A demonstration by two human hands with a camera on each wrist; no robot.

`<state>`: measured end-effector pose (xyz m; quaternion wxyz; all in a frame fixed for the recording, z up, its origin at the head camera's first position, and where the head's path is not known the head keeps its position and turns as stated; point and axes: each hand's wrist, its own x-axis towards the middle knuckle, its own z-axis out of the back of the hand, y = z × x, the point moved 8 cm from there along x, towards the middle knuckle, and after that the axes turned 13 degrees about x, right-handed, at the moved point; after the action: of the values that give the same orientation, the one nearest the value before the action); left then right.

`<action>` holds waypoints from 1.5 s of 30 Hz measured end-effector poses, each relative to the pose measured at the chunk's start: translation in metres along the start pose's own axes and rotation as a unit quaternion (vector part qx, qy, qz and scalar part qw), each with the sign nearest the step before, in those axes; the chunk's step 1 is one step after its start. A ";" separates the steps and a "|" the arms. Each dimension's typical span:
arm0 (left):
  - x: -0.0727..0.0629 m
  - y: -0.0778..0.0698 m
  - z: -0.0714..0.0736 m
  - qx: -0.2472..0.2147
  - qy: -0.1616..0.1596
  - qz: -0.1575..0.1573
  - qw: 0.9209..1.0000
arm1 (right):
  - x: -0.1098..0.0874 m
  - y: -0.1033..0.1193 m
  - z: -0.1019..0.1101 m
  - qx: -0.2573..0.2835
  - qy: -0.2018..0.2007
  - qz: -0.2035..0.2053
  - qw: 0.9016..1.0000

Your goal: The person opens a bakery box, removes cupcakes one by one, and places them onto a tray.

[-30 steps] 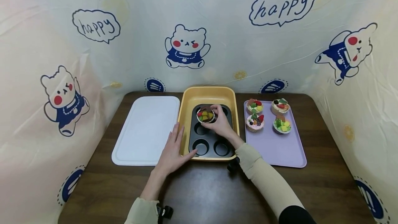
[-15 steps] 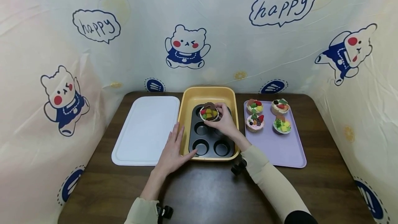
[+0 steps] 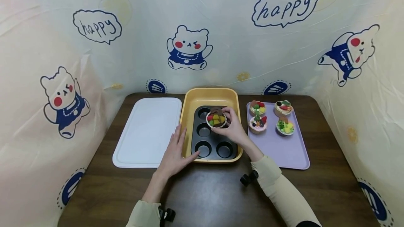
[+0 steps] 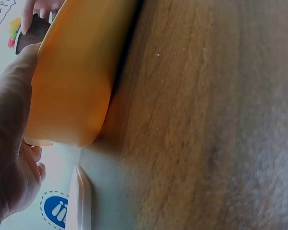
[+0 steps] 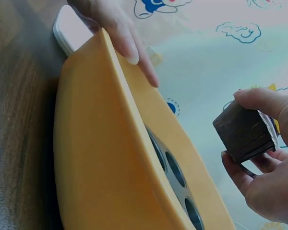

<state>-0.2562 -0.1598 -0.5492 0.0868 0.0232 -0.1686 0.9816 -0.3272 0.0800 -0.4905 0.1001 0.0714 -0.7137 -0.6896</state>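
My right hand (image 3: 236, 129) pinches a fruit-topped cupcake (image 3: 216, 119) in a dark brown cup between thumb and fingers. The cupcake is held above a dark muffin pan (image 3: 214, 143), which lies inside a yellow basin (image 3: 210, 95). In the right wrist view, the ribbed side of the cupcake (image 5: 242, 132) shows in the air, apart from the basin. My left hand (image 3: 174, 155) rests at the basin's near left corner with fingers stretched along its left side and the thumb on the front rim. Some pan cups are hidden behind the right hand.
To the right, a purple tray (image 3: 277, 155) bears several cupcakes (image 3: 258, 123) at its far end. A white board (image 3: 146, 132) lies left of the basin. All stand on a dark wooden table (image 3: 202, 199), with a printed cloth (image 3: 132, 59) behind.
My right hand and the cupcake have moved up from the pan's far left cup and slightly to the right and nearer. The left hand stays in place.
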 end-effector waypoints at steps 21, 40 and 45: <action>0.000 0.001 -0.001 -0.005 -0.001 0.000 1.000 | -0.043 0.004 0.044 0.015 -0.044 -0.021 0.999; 0.000 0.001 0.000 -0.006 -0.003 -0.001 1.000 | -0.079 -0.008 0.092 0.006 -0.099 -0.049 0.994; 0.000 0.001 -0.002 -0.010 0.005 0.001 1.000 | -0.092 -0.011 0.110 -0.014 -0.122 -0.054 0.991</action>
<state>-0.2562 -0.1605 -0.5512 0.0870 0.0173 -0.1781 0.9800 -0.2646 0.2085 -0.5090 -0.0243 0.0237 -0.7056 -0.7078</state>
